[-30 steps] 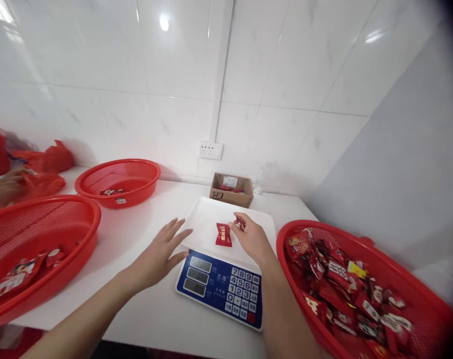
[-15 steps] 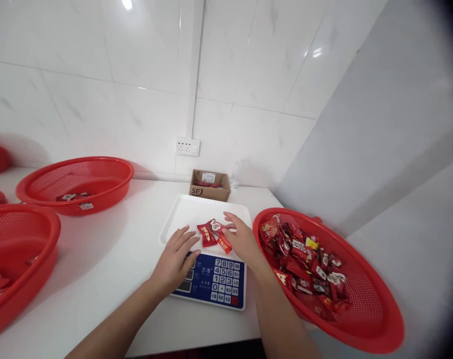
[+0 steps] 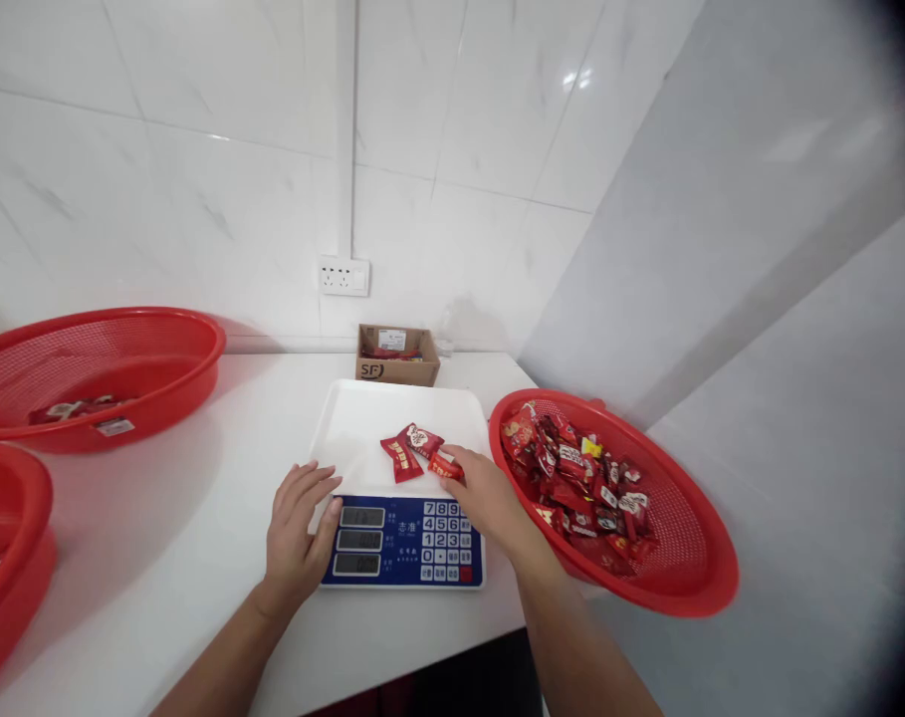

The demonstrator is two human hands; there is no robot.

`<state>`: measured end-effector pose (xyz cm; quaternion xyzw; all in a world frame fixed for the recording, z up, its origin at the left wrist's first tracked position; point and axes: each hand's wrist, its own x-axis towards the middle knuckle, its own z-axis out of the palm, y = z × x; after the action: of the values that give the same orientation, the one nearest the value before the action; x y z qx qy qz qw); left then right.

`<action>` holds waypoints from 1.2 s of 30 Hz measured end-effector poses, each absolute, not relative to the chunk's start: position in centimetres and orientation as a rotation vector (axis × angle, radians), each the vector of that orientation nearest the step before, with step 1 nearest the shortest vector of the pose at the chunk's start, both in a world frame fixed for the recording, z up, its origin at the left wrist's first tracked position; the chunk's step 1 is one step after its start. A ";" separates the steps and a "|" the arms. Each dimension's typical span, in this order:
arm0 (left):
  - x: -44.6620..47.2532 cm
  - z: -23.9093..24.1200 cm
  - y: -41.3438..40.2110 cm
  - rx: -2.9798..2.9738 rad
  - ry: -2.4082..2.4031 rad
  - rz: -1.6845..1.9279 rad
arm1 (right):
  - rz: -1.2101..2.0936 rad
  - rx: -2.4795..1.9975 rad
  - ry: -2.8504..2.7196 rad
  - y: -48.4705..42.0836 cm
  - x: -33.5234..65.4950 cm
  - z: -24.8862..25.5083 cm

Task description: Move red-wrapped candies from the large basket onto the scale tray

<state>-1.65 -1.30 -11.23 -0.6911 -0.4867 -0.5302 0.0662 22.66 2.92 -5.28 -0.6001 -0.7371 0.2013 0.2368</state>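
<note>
A white weighing scale [image 3: 347, 423] with a blue keypad and display panel sits on the table in front of me. Two red wrapped candies lie touching on its pan: one candy [image 3: 401, 460] with gold lettering, the other candy [image 3: 423, 440] with a white label. Just right of them, my right hand [image 3: 478, 493] has its thumb and fingers closed about a smaller red wrapped candy [image 3: 444, 464], still at pan level. My left hand [image 3: 299, 523] is open at the scale's left edge, fingers spread, thumb beside the displays, holding nothing.
A red perforated basket [image 3: 691, 518] heaped with red wrapped candies stands close on the right. Behind the scale is a small cardboard box [image 3: 398, 370] with red packets. Two more red baskets, a back basket [image 3: 168, 398] and a front basket [image 3: 19, 538], stand left.
My left hand has drawn back left from the candies to the scale's edge, uncovering the displays. My right hand has closed on the smaller candy. The view has swung slightly right.
</note>
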 end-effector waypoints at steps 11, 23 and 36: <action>-1.4 -11.0 -1.4 -2.108 -1.520 -1.649 | 0.584 -1.591 -1.958 3.3 22.8 -5.6; 0.4 -9.6 -3.2 -2.423 -1.528 -1.907 | 1.303 -1.181 -1.695 -0.3 20.1 -4.2; 4.0 -8.0 -3.7 -2.794 -1.395 -3.474 | 1.813 -0.935 -1.390 -3.2 17.7 -7.1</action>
<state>4.01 -3.74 -8.04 -0.4316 -0.2155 -0.5366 -0.6924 17.69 -3.23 -7.08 -0.3574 -0.5314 0.6933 0.3304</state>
